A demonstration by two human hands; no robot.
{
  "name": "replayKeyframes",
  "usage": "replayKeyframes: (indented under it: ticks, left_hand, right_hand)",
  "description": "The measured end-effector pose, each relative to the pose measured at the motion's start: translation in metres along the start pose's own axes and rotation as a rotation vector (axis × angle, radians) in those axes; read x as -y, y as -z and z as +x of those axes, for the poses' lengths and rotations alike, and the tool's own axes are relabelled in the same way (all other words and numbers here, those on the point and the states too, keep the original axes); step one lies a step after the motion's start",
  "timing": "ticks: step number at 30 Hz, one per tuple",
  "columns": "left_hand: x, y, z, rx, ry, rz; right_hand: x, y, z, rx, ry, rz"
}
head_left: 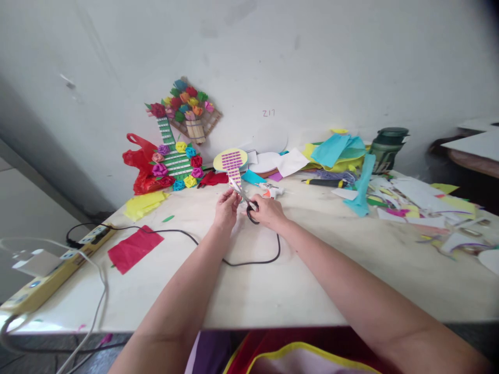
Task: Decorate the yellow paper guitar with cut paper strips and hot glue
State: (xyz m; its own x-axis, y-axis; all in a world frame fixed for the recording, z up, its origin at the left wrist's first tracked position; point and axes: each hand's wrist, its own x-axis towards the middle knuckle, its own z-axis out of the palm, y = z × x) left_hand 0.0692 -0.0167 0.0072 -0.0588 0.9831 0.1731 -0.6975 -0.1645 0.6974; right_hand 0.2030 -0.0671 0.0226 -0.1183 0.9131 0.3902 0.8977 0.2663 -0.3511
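Observation:
My right hand (270, 212) grips the scissors (242, 194) by their black handles, the blades pointing up and to the left. Close to the blades, my left hand (226, 208) is closed in a pinch; what sits between its fingertips is too small to make out. Just beyond both hands a yellow racket-shaped paper piece (231, 159) with purple strips leans at the back, its narrow end partly covered by the scissors. Behind my right hand lies a white and orange glue gun (275, 191), and a black cord (249, 264) loops under my wrists.
At the back left stand a paper-flower guitar (177, 163) and a red plastic bag (141, 165). Red paper (135, 249) lies near a power strip (58, 272). To the right are a black-and-yellow-handled tool (325, 183), blue crepe paper (364, 189), a dark bottle (388, 150) and paper scraps (417, 195).

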Motion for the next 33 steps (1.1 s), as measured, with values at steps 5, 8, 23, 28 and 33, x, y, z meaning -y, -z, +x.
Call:
replayKeyframes:
  ticks: [5,8,23,28,33]
  left_hand:
    - [-0.0013,-0.0013,-0.0010,-0.006,0.016,0.001]
    - [-0.0018,-0.0022,-0.0018,-0.002,0.022,0.011]
    - [-0.0012,-0.0041,-0.0034,0.065,0.066,0.038]
    - [-0.0002,-0.0052,-0.0038,0.049,0.080,0.028]
    - [0.0003,-0.0061,-0.0040,0.035,0.079,0.018]
  right_hand:
    - [0.0000,-0.0007,-0.0002,-0.007,0.005,-0.004]
    - [0.0000,-0.0003,-0.0002,0.000,0.003,0.001]
    - [-0.0001,-0.0002,0.0004,-0.029,-0.007,0.063]
    - [0.0010,-0.0013,-0.0006,-0.041,-0.004,0.061]
    - [0.0015,-0.0019,-0.0010,-0.035,-0.013,0.050]
